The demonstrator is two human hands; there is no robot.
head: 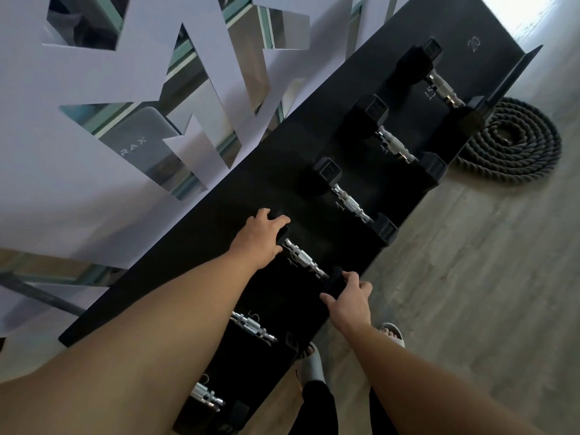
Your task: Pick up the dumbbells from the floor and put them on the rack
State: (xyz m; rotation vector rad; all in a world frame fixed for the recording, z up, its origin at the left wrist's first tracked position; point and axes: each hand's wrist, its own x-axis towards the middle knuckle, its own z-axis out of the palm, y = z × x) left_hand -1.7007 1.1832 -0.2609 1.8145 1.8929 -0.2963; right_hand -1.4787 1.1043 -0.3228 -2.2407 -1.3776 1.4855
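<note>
A black dumbbell with a silver handle [303, 258] lies on the black rack [201, 233], which runs diagonally across the view. My left hand [259, 238] grips its far black head. My right hand [348, 298] grips its near head at the rack's front edge. Three more dumbbells lie on the rack further along: one [348, 202] next to mine, another [394, 144] beyond it, and the last [444, 89] near the far end. Two others [252, 324] [205, 395] lie closer to me, partly hidden by my left arm.
A coiled black rope [514, 142] lies on the wood floor beyond the rack's far end. A white wall panel with mirrored cut-outs [94, 152] stands behind the rack. My feet in pale slippers [314, 362] are beside the rack's front edge.
</note>
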